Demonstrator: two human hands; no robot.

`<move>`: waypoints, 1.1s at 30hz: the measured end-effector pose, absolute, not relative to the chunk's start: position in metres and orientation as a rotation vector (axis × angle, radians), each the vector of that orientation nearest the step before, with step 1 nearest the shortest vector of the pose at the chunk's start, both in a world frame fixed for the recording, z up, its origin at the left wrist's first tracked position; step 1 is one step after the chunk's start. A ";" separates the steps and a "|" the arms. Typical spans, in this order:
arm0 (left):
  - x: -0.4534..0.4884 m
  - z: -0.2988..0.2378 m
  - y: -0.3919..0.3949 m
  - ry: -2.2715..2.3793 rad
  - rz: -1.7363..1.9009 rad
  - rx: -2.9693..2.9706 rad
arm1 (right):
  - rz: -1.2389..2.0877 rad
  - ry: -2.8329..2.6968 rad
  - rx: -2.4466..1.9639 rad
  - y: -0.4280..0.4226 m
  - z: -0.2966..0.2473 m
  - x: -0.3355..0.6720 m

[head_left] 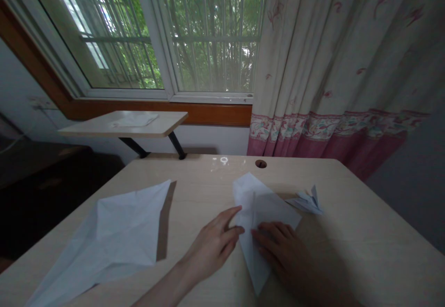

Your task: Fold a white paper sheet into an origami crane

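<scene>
A partly folded sheet of white paper lies on the desk, with a fold line running along it. My left hand is at its left edge, index finger stretched out and fingertips touching the paper, the fingers apart. My right hand rests flat on the paper's lower right part, fingers spread towards the left. Just beyond the right corner stands a small folded paper figure with pointed tips. A larger creased white sheet lies to the left, apart from both hands.
The pale wooden desk has a round cable hole near its back edge. At the back left a raised shelf on black supports holds a thin white sheet. A barred window and a patterned curtain are behind.
</scene>
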State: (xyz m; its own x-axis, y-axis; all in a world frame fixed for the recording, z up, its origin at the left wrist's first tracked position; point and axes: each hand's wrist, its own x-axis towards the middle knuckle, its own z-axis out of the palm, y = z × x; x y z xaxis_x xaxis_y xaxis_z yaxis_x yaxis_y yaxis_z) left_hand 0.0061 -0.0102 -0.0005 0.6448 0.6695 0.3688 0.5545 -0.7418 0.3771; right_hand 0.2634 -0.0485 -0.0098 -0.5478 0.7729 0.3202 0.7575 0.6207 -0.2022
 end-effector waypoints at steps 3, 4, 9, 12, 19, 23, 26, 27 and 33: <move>0.006 0.000 -0.010 1.001 0.738 2.655 | 0.076 -2.461 -1.225 -0.048 -0.011 0.263; 0.006 0.000 -0.011 1.000 0.748 2.661 | 0.082 -2.460 -1.220 -0.048 -0.011 0.263; 0.007 0.005 -0.012 1.047 0.827 2.629 | 0.125 -2.473 -1.222 -0.046 -0.009 0.265; 0.008 0.007 -0.011 1.105 0.868 2.604 | 0.151 -2.490 -1.215 -0.044 -0.009 0.267; 0.008 0.005 -0.009 1.251 0.913 2.657 | 0.214 -2.524 -1.168 -0.044 -0.016 0.267; 0.008 0.004 -0.009 1.316 0.855 2.669 | 0.231 -2.534 -1.183 -0.045 -0.017 0.267; 0.009 0.005 -0.008 1.331 0.831 2.659 | 0.216 -2.540 -1.177 -0.046 -0.018 0.268; 0.009 0.005 -0.008 1.335 0.825 2.651 | 0.211 -2.541 -1.174 -0.046 -0.018 0.268; 0.010 0.006 -0.008 1.369 0.842 2.564 | 0.214 -2.532 -1.160 -0.045 -0.013 0.266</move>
